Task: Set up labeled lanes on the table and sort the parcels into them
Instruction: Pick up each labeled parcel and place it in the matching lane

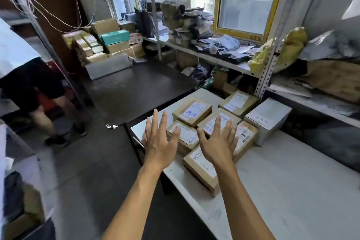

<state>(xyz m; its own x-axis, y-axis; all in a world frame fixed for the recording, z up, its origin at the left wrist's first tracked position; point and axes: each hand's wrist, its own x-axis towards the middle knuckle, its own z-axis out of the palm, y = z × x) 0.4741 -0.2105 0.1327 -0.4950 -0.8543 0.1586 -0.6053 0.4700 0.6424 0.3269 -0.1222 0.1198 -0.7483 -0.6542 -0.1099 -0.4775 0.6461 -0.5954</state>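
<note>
1. My left hand (158, 143) and right hand (219, 145) are both out over the parcels, fingers straight and spread, holding nothing; I can't tell if they touch the tops.
2. The parcels sit bunched at the far end of the white marbled table (292, 191): a cluster of brown cardboard boxes (191, 111) with white handwritten labels, packed touching each other, plus one white cardboard box (267, 118) just beside them on the right.
3. No lane labels or dividers visible on the table.
4. Step, as I judge it: start of the job, parcels still in one heap, lanes not laid.
5. Next move needs one box gripped at its edges, or the cluster shifted to free space.
6. Grey metal shelving (270, 60) with bagged parcels stands behind; another person's legs (41, 111) at left.
</note>
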